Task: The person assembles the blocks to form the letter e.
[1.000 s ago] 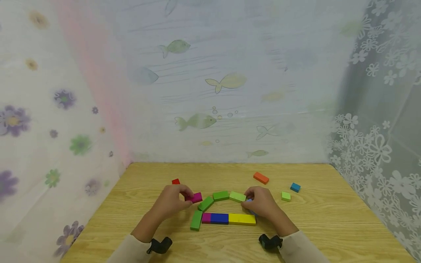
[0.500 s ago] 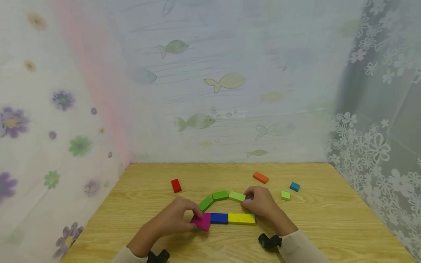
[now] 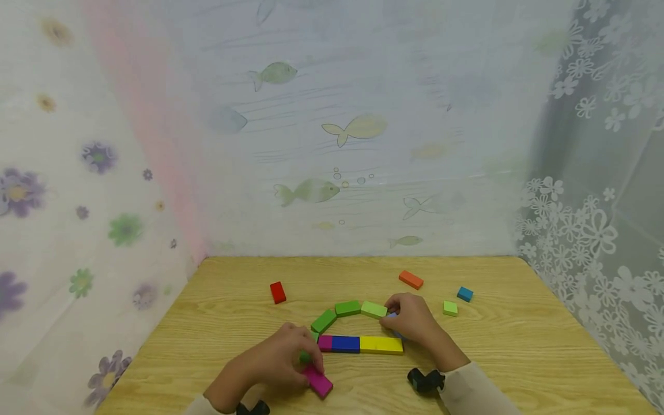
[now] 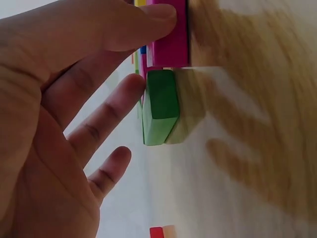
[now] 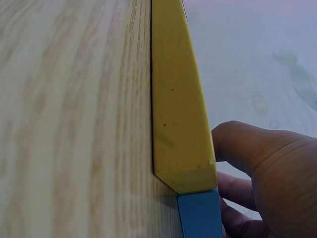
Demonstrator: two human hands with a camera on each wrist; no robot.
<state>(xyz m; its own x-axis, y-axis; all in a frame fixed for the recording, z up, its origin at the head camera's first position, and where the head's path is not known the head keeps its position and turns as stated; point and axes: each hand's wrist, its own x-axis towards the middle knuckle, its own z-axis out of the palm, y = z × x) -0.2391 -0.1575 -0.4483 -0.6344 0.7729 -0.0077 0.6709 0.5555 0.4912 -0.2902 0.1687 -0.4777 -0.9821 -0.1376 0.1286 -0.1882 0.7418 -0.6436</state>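
My left hand [image 3: 282, 360] pinches a magenta block [image 3: 319, 383] between thumb and fingers, near the front of the blocks. Just beside it in the left wrist view is a green block [image 4: 163, 99], mostly hidden by that hand in the head view. My right hand [image 3: 412, 318] has its fingers curled at a light blue block [image 5: 200, 215], which touches the end of the yellow block [image 5: 181, 99]. Two green blocks [image 3: 324, 321] and a light green block [image 3: 374, 309] continue the arch. Its base is a row of magenta [image 3: 325, 343], dark blue [image 3: 346, 344] and yellow.
Loose on the wooden table [image 3: 223, 311] lie a red block [image 3: 278, 292] at the back left, an orange block [image 3: 411, 279] at the back right, and small blue [image 3: 465, 294] and lime [image 3: 450, 308] blocks farther right. Patterned curtains [image 3: 332, 144] stand behind.
My left hand has carried the magenta block from beyond the arch's left side toward me, to the front of the row. The red block is fully uncovered. My right hand stays in place.
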